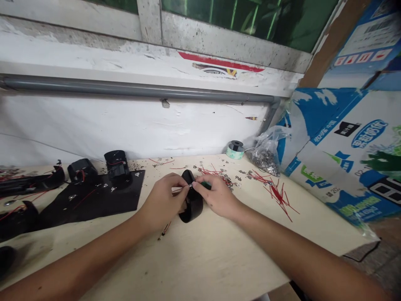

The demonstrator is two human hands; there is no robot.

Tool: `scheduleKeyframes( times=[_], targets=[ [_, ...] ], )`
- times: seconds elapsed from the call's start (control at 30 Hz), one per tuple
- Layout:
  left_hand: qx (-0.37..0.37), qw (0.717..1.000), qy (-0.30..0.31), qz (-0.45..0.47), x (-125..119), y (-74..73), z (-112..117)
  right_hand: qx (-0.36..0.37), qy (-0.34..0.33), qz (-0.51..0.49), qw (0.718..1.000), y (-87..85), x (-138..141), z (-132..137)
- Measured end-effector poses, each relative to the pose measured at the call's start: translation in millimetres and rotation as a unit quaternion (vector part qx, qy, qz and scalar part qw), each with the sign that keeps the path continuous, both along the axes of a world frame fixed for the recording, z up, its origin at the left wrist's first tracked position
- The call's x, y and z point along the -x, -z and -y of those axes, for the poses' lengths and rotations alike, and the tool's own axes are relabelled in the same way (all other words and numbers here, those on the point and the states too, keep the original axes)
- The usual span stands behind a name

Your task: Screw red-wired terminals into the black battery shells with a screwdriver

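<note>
**Left hand (163, 201) and right hand (216, 196) closing on a black plastic ring (191, 200)**

The left hand is curling its fingers over the top of the ring, which is standing on edge on the desk (200, 267) between both hands. The right hand's thumb and forefinger are pinching a small silver fitting (190, 185) at the ring's upper rim, fingertips nearly meeting the left hand's. A green object (205, 184) is showing just behind the right hand. At 6 o'clock from the ring, a short wire (164, 230) is lying close by. From 12 to 3 o'clock, silver terminals (226, 179) and cut red wires (275, 194) are scattering across the desk. Farther out at 1 o'clock, a plastic bag of terminals (265, 154) is slumping beside a tape roll (234, 149). At 10 o'clock, black housings (117, 168) are sitting on a black rubber mat (94, 200). A printed cardboard box (341, 154) is leaning at 3 o'clock.
</note>
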State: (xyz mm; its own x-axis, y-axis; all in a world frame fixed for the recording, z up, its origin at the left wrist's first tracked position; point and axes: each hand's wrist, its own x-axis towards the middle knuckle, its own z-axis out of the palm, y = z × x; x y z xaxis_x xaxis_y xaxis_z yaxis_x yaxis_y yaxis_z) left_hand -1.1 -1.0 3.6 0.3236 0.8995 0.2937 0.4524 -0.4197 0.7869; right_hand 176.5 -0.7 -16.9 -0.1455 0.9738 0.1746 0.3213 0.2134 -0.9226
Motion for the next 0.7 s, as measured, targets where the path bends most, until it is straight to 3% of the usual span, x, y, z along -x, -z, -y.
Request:
scheduleKeyframes(
  times=[0.1, 0.23, 0.47, 0.6, 0.7],
  targets=[
    [-0.014, 1.0, 0.003, 0.021, 0, -1.2, 1, 0.043, 0.005, -0.054, 0.998, 0.3, 0, 1],
    [-0.046, 0.999, -0.002, 0.012, 2, -3.3, -1, -0.014, 0.029, -0.029, 0.999, -2.8, -2, 1],
    [-0.121, 0.989, 0.079, -0.015, 2, -4.9, 5, -0.028, 0.065, -0.025, 0.997, -13.5, -3, 5],
    [-0.167, 0.98, 0.099, -0.047, 4, -4.0, 6, 0.0, 0.06, -0.056, 0.997, -13.9, -4, 5],
    [-0.201, 0.969, 0.113, -0.09, 7, -2.1, 4, -0.017, 0.056, -0.046, 0.997, -13.2, -5, 4]
  ],
)
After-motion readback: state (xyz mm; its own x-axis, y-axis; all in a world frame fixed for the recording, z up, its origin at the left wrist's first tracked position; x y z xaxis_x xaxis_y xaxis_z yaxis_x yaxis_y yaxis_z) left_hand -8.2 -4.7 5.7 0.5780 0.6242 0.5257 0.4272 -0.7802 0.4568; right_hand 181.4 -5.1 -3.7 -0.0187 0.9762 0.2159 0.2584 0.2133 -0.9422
